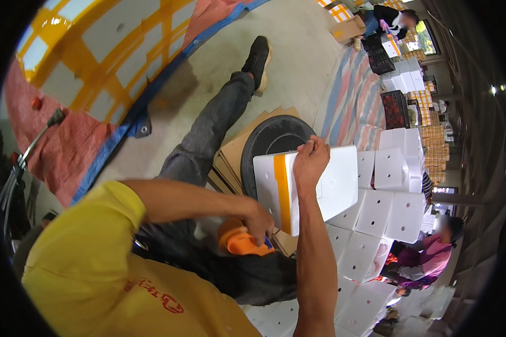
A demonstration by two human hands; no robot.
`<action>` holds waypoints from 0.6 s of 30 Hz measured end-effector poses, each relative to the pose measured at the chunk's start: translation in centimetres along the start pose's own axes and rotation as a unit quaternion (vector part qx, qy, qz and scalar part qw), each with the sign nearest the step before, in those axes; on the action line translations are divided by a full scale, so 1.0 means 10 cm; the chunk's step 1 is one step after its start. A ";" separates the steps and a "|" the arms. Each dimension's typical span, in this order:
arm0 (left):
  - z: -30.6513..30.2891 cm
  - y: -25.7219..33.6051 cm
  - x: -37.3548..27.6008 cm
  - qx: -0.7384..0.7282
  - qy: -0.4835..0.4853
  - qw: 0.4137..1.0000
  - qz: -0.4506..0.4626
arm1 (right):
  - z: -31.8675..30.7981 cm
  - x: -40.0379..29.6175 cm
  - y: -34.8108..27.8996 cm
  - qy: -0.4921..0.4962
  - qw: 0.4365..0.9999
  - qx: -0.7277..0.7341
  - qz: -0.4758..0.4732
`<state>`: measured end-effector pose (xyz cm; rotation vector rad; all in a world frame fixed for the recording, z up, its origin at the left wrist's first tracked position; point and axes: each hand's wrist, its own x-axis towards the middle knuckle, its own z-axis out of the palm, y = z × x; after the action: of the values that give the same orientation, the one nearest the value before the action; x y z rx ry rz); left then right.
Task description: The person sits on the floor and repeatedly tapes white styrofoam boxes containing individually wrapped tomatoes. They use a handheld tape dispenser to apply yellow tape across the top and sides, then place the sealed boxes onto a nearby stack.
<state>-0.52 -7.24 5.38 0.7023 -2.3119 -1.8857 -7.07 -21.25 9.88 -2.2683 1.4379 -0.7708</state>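
Observation:
A white foam box [341, 181] lies tilted over a round black plastic tub [253, 164], with a band of yellow tape [282, 189] across one side. My right hand [311, 162] has its fingers curled at the box's upper edge, and my right forearm crosses in front of the lid. Below the box, near my thigh, my left hand [259, 223] grips an orange tape dispenser [248, 246] with a blue part. A roll of tape [230, 229] shows on the dispenser, somewhat blurred. Flattened cardboard [232, 156] lies under the tub.
Stacked white foam boxes with holes [377, 210] stand close beyond my right arm. A large tape-wrapped stack [114, 46] stands on a red and blue tarp [46, 139] to my left. Two people work farther off, one near black crates [377, 54], the other in pink [434, 257].

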 end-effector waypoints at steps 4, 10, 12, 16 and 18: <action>0.44 -0.33 0.06 -0.061 0.123 0.990 -0.013 | 0.11 0.14 -0.06 0.062 0.997 0.045 -0.003; 1.00 -0.48 -0.89 -0.310 0.485 0.816 -0.059 | 0.06 0.13 -0.15 0.015 0.997 0.064 0.047; 0.93 -0.27 -1.00 -0.407 0.616 0.670 -0.080 | 0.07 0.13 -0.17 0.021 0.998 0.045 0.044; 0.26 -0.07 -0.92 -0.463 0.753 0.453 0.111 | 0.12 0.13 -0.18 0.033 0.997 0.030 0.062; -0.01 -0.06 -0.78 -0.455 0.761 0.436 0.157 | 0.13 0.13 -0.18 0.034 0.998 0.033 0.046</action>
<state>6.60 -4.37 6.59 0.9283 -0.1207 -0.9267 -4.57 -21.64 10.22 -2.1309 1.5127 -0.8610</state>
